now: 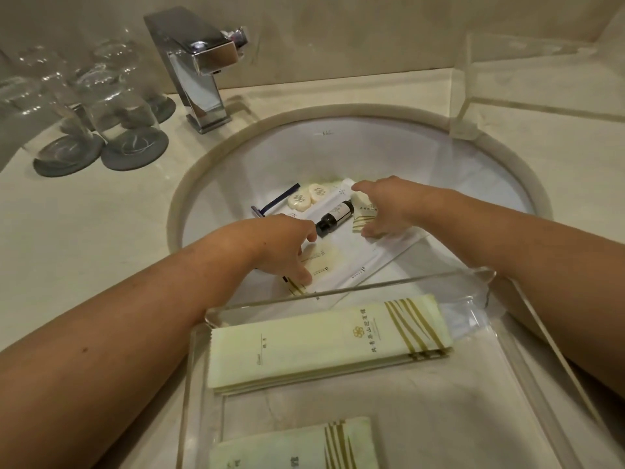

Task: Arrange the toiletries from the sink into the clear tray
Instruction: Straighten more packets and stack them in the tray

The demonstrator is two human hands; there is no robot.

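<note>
The white sink [355,154] holds several toiletries: a blue razor [275,201], two round soaps [306,197], a white tube [334,195], a dark small bottle [334,216], pale yellow packets and long white packets [368,258]. My left hand [280,245] reaches into the basin, its fingers spread, with the thumb resting on a pale yellow packet [323,258]. My right hand [382,208] hovers with spread fingers around a small yellow packet [363,216] beside the bottle. The clear tray [338,292] sits at the sink's near edge and holds stacked long yellow packets [321,346] and another packet [287,445].
A chrome faucet [199,69] stands behind the sink at the left. Upturned glasses on grey coasters [135,147] crowd the left counter. A second clear acrylic box [470,96] stands at the back right on the marble counter [84,238].
</note>
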